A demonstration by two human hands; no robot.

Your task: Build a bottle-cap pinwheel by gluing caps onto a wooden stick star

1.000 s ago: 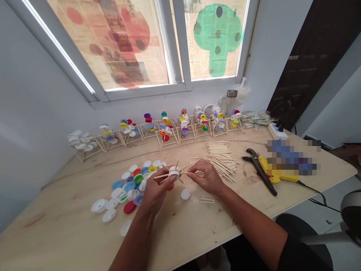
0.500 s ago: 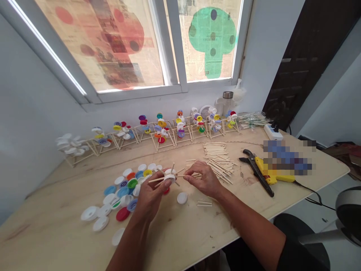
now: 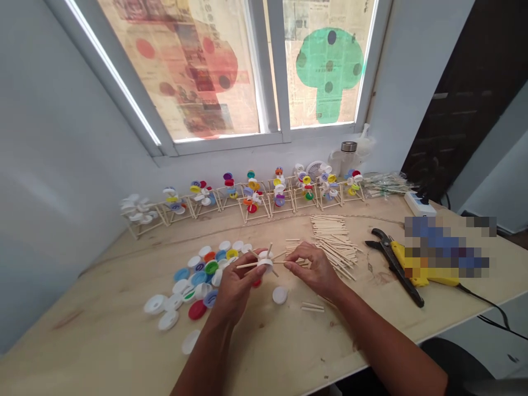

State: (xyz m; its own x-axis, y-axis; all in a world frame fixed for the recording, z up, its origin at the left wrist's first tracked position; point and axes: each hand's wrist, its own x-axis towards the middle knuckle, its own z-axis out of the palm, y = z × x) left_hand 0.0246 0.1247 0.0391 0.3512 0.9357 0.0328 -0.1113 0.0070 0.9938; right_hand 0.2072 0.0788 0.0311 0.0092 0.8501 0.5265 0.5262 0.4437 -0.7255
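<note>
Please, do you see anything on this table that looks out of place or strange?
One white bottle cap lies alone, away from the cap pile, and two wooden sticks lie apart from the stick heap. Both sit near the right hand.

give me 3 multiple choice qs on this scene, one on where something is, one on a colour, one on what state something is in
1. Where is the pile of loose wooden sticks relative to the right hand?
A. Beyond it, toward the window
B. Under the bottle caps
C. Behind the row of stick frames

2. What colour is the upright mushroom shape?
A. Red
B. Green
C. Blue

3. What state is the white bottle cap in?
A. Lying flat on the table
B. Bare, with nothing in it
C. Held up with sticks jutting out around it

Answers:
1. A, the pile lies past the right hand, farther from the person.
2. B, its cap and stem show green with dark spots.
3. C, the left hand holds it above the table, sticks radiating.
</note>
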